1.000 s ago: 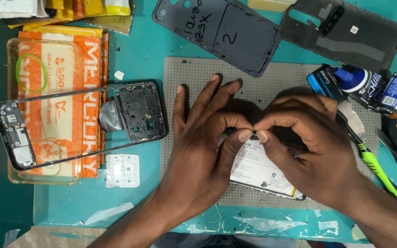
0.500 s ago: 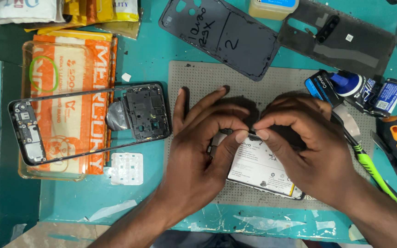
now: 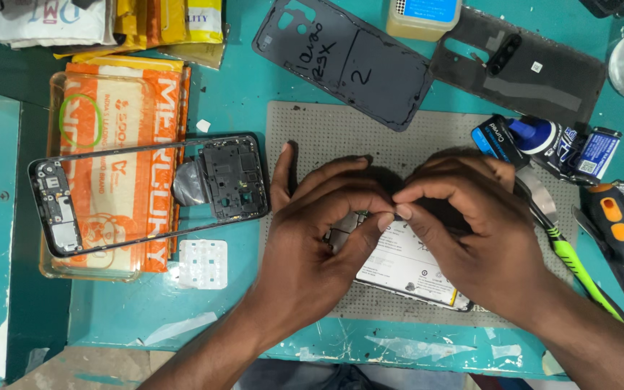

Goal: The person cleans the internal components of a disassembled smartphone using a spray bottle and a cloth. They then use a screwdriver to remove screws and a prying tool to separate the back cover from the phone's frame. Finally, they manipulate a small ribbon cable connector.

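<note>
Phone body (image 3: 409, 271), opened, lies face-down on the grey perforated mat (image 3: 312, 130) at bench centre, its white-labelled battery showing between my hands. My left hand (image 3: 312, 238) and right hand (image 3: 471, 238) meet over its upper edge; thumb and forefinger tips of both pinch together at one spot, on something too small to make out, maybe a tab or flex strip. Left fingers (image 3: 380, 220) clenched in a pinch, right the same, touching tip to tip.

Handling call: the phone body looks thin, stiff, light, and fragile at the exposed board; the battery is soft-cased, so no prying or bending there. I'd grip by the long side edges, not the middle.

Stripped black frame (image 3: 146, 191) rests on orange packets (image 3: 120, 159) to the left, well apart. Two dark back covers (image 3: 348, 65) lie above the mat. Green-handled tool (image 3: 579, 263) sits just right of my right hand.
</note>
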